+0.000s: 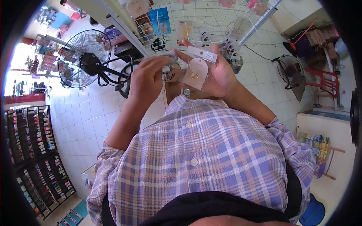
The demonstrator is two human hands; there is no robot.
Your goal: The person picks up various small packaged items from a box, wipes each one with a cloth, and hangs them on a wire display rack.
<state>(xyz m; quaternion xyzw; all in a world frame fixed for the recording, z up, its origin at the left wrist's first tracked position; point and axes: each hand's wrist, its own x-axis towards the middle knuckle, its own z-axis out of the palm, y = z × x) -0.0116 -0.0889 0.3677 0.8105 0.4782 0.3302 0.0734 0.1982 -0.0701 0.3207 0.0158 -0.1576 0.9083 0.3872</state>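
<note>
My right hand [223, 77], palm up with the thumb raised, holds a clear packet with a pale pink earring card [197, 71]. A small gold-coloured piece of jewellery [194, 75] shows on the card, and a white header label [202, 54] tops the packet. Close by on the left, my left hand [146, 77] has its fingers bent together around a small grey-blue crumpled thing [172, 58], perhaps cloth. That thing is partly hidden by the fingers. It is beside the packet, apart from it as far as I can see.
Ahead stands a white wire grid rack [203, 17] hung with small packets, including a blue one [160, 22]. A black standing fan [90, 62] is at the left, another fan [290, 71] and a red chair [327, 83] at the right. A dark display shelf [36, 150] fills the lower left.
</note>
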